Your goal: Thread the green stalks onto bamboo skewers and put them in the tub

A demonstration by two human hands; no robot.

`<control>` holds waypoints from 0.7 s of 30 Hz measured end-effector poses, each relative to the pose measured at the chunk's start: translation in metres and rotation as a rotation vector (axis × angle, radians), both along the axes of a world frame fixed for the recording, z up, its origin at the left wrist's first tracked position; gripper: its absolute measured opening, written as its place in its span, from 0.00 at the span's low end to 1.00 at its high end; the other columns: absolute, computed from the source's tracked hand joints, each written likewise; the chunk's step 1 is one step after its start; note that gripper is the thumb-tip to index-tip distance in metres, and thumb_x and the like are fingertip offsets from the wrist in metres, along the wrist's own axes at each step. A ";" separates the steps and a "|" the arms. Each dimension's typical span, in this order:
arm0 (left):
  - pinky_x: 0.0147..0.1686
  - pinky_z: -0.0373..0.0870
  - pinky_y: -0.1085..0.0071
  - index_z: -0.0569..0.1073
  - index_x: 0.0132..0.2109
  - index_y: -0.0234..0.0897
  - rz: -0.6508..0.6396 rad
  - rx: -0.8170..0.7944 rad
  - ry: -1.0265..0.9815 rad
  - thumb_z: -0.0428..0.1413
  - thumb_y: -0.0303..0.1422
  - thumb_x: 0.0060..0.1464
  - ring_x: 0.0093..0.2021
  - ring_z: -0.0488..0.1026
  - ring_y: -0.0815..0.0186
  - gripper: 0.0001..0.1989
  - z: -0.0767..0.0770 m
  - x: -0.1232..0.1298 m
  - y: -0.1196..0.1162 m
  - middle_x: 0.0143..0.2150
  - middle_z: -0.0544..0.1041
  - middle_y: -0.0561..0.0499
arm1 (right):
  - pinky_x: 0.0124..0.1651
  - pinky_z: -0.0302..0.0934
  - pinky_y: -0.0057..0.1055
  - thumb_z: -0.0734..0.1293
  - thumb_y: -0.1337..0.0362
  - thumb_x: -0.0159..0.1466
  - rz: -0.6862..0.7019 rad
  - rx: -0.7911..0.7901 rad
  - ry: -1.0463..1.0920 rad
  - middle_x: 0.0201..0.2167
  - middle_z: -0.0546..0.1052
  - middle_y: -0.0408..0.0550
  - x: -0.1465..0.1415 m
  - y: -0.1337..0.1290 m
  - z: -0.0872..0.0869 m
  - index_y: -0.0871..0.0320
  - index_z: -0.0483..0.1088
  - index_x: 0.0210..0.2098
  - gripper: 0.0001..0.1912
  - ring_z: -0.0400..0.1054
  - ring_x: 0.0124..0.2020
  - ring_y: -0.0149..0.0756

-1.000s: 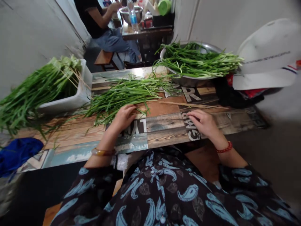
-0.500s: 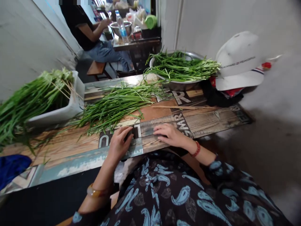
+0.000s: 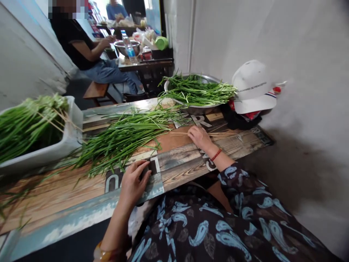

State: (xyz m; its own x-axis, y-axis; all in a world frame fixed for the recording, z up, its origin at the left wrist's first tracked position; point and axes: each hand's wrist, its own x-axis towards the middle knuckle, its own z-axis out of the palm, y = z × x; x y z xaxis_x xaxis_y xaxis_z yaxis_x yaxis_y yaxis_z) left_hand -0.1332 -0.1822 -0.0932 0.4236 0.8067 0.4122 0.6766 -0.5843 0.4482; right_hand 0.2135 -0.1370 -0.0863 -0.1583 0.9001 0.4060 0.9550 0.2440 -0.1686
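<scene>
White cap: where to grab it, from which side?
I'd pinch the white cap by its brim from the near side, thumb under the edge: it is thin and juts toward the camera; the crown is broad and rounded.

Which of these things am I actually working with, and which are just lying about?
Probably in use:
- straws, at your right hand
- loose greens, beside your left hand
- tub and bowl, both full

Just lying about, it seems:
- white cap
- bottle

Left of one near metal basin (image 3: pixel 203 110), one white tub (image 3: pixel 75 127) and one loose greens pile (image 3: pixel 122 136) are lying; right, one cap (image 3: pixel 250 82) is resting; beyond, one bottle (image 3: pixel 129 50) is standing.
</scene>
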 end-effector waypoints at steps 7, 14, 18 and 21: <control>0.51 0.71 0.57 0.76 0.50 0.38 0.047 -0.073 -0.030 0.54 0.34 0.60 0.50 0.73 0.57 0.13 0.002 0.002 -0.011 0.50 0.76 0.42 | 0.38 0.54 0.32 0.51 0.61 0.74 0.052 0.097 -0.013 0.36 0.78 0.51 -0.001 -0.012 -0.004 0.57 0.71 0.44 0.18 0.69 0.37 0.38; 0.34 0.71 0.71 0.76 0.48 0.37 0.147 -0.124 -0.258 0.54 0.35 0.60 0.36 0.74 0.66 0.12 0.035 0.026 0.009 0.40 0.78 0.46 | 0.35 0.54 0.32 0.54 0.60 0.73 0.249 0.197 -0.084 0.32 0.78 0.49 -0.022 0.005 0.019 0.56 0.71 0.39 0.16 0.70 0.33 0.37; 0.35 0.69 0.71 0.78 0.42 0.35 0.142 -0.043 -0.319 0.56 0.32 0.59 0.36 0.73 0.66 0.08 0.056 0.054 0.053 0.34 0.76 0.48 | 0.35 0.54 0.32 0.55 0.60 0.73 0.298 0.208 -0.030 0.32 0.78 0.50 -0.039 0.016 0.022 0.56 0.71 0.36 0.16 0.70 0.33 0.37; 0.35 0.69 0.71 0.77 0.39 0.35 0.112 -0.036 -0.329 0.58 0.30 0.56 0.34 0.72 0.66 0.05 0.054 0.068 0.084 0.32 0.75 0.49 | 0.33 0.54 0.32 0.55 0.61 0.73 0.263 0.220 0.020 0.29 0.78 0.50 -0.039 0.021 0.014 0.56 0.72 0.35 0.16 0.71 0.31 0.36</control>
